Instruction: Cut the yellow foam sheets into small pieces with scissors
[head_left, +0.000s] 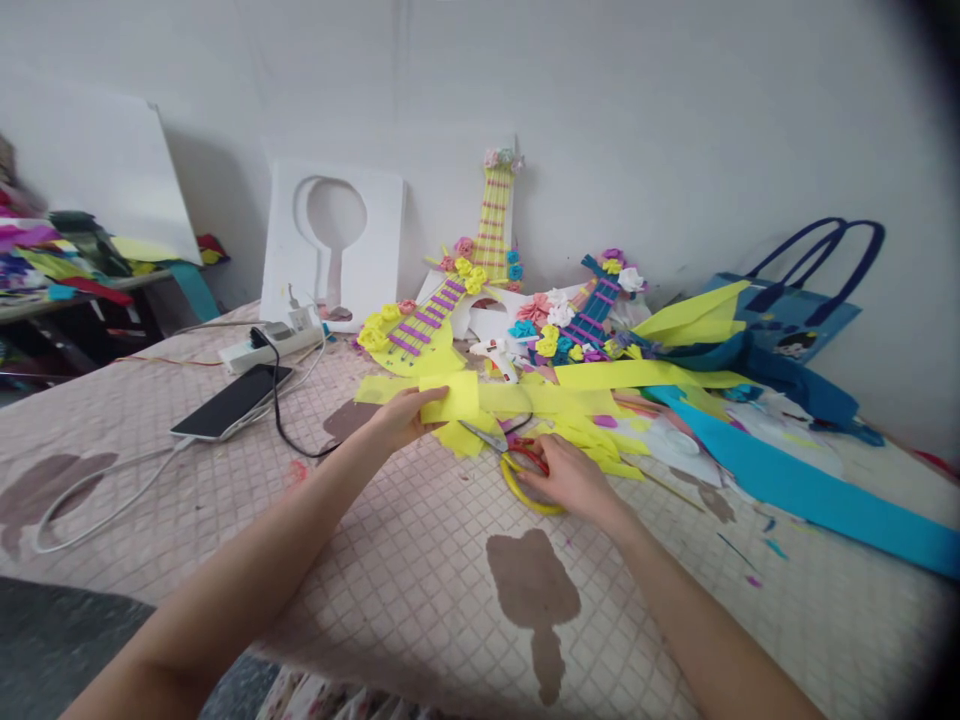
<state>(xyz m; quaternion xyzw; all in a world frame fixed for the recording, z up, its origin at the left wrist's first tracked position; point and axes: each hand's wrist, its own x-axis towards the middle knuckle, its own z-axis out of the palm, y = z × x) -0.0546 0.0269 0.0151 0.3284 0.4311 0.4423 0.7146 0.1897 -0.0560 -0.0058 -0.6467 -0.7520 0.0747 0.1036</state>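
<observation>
My left hand (406, 418) pinches a folded piece of yellow crepe paper (459, 397) between thumb and fingers. In my right hand (566, 474) is a pair of scissors (531, 494) with red and yellow handles. Their blades point left, just below the yellow paper; whether they touch it I cannot tell. Around both hands lie yellow paper strips and scraps (592, 436). Behind the paper rests a white glue gun (498, 357). Farther back, guitar shapes stand decorated with paper flowers, one yellow (491, 225) and one blue (596, 312).
A phone (234, 402) with a white cable and a power strip (271, 345) lie on the left. A white foam board (385, 225) with a cut-out leans on the wall. Blue crepe paper (817, 475) stretches along the right, before a blue bag (821, 325).
</observation>
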